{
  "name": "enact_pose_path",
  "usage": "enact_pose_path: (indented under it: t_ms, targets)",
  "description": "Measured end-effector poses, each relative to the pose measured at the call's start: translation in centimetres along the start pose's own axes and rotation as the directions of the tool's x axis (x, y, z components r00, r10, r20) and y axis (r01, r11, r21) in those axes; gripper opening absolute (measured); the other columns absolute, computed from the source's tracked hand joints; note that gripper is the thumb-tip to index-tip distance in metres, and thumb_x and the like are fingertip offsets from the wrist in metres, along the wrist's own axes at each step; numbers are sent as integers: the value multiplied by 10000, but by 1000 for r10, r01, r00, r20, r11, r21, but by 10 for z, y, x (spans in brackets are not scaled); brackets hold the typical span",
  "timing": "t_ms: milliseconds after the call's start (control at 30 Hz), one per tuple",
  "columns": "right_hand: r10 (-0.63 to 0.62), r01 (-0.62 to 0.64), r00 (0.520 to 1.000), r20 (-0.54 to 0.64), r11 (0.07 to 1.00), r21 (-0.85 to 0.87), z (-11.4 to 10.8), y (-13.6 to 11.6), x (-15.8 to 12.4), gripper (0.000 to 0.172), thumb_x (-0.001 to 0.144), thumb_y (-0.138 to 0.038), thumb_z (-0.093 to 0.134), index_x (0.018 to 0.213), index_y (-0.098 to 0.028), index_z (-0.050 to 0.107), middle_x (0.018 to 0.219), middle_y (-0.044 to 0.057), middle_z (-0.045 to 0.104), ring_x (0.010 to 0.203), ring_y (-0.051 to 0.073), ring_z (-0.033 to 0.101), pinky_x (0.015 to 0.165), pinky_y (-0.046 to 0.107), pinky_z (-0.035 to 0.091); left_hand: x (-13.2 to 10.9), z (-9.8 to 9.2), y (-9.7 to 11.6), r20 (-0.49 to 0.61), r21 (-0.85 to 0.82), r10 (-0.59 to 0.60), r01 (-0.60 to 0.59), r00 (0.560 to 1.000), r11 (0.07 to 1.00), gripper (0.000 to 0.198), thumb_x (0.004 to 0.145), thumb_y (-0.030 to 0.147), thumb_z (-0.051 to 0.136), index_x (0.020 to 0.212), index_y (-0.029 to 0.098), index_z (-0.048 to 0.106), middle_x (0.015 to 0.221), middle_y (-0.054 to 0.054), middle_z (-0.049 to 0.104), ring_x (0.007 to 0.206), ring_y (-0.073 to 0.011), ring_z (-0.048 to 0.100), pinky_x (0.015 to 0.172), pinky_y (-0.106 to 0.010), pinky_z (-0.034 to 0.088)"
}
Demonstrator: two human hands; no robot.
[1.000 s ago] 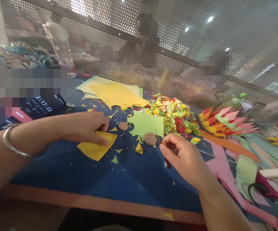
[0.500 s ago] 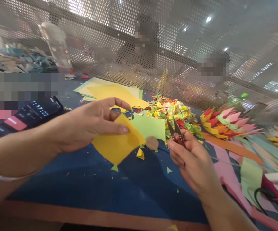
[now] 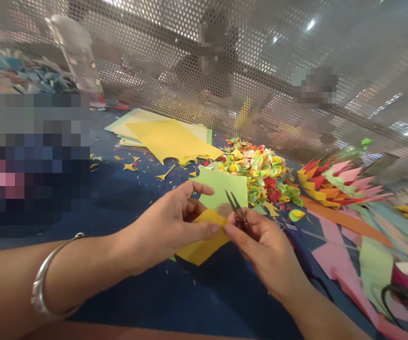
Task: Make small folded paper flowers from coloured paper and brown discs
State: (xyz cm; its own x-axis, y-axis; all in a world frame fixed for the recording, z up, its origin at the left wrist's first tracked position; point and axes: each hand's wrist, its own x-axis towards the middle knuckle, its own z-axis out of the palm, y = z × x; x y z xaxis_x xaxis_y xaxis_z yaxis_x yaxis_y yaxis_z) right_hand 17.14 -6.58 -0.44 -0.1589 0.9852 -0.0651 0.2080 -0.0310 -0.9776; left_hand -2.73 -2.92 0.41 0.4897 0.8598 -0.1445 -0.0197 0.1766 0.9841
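Observation:
My left hand (image 3: 186, 222) pinches a yellow sheet of paper (image 3: 204, 248) between thumb and fingers, above the blue tabletop. My right hand (image 3: 260, 245) is closed around small dark scissors (image 3: 239, 213), whose pointed blades stick up and away from me. The right thumb is at the sheet's right corner and appears to touch it. Behind the hands lies a light green paper sheet (image 3: 225, 186). Part of a brown round piece shows between the hands, mostly covered by them.
A stack of paper (image 3: 171, 134) with a cut yellow sheet on top lies at the back. Right of it is a heap of small cut paper pieces (image 3: 260, 163). Folded paper spikes (image 3: 338, 184) and pink strips (image 3: 334, 259) lie at right. A perforated panel (image 3: 147, 61) stands behind.
My left hand has moved right with the yellow paper. My right hand has shifted left with the scissors, so both hands now meet at the sheet's corner.

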Motion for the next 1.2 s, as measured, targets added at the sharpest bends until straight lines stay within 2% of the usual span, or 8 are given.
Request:
enact_pose_path:
  t_ms: [100,167,300,367,433,567,733,1200]
  targets:
    - [-9,9,1000,-16,1000,-18,0,0,-1,246,882,-436,678,879,-201,606,715,-39,467,511,68,293,426,214,234,0,1,-6,117,14,-108,107,987,994,328,748,385,776,966,175,651,785,1,669,666,-125,584,564,-220,415]
    - [-21,20,999,-35,1000,-16,-1,0,-2,244,886,-444,675,894,-209,612,693,-48,442,510,72,280,437,223,232,2,0,-8,142,19,-143,142,979,990,259,769,398,759,847,160,694,784,-13,696,665,-125,592,577,-220,425]
    - [-92,93,994,-65,995,25,-4,1,-7,295,928,-509,589,902,-216,622,625,-62,331,497,86,216,435,248,163,4,-4,-5,38,-60,-93,95,995,994,234,751,354,786,894,175,734,896,-29,749,731,-156,652,628,-235,476]
    - [-120,118,986,-113,993,-27,-7,-1,-9,336,941,-533,550,886,-211,628,606,-62,297,500,95,211,443,259,147,4,-6,-1,17,-105,-105,106,994,989,254,750,344,790,922,165,738,904,-49,765,751,-179,678,650,-253,500]
    - [-131,116,982,-137,987,-115,-9,-5,-12,357,942,-545,537,871,-206,626,600,-60,285,502,101,219,450,265,159,4,-9,1,24,-144,-122,124,992,982,263,762,331,784,954,157,741,902,-62,778,766,-191,696,676,-265,519]
    - [-138,114,986,-91,967,-230,-11,-12,-15,351,946,-539,532,849,-209,602,621,-52,313,520,106,261,468,262,219,4,-11,3,13,-150,-123,123,992,981,250,762,314,793,953,159,749,894,-57,788,734,-178,698,654,-249,529]
    - [-152,120,986,-73,935,-335,-11,-14,-15,328,951,-501,539,806,-211,588,646,-32,409,573,121,364,516,257,301,4,-13,1,3,-136,-101,100,995,986,297,726,354,824,941,160,758,908,-65,789,759,-195,708,661,-256,545]
    - [-145,122,989,-22,896,-428,-9,-16,-16,322,940,-458,567,774,-182,580,607,-58,351,541,97,308,478,242,240,1,-11,-2,45,-176,-35,42,998,984,185,769,304,804,887,167,766,874,-30,784,742,-125,681,673,-181,520]
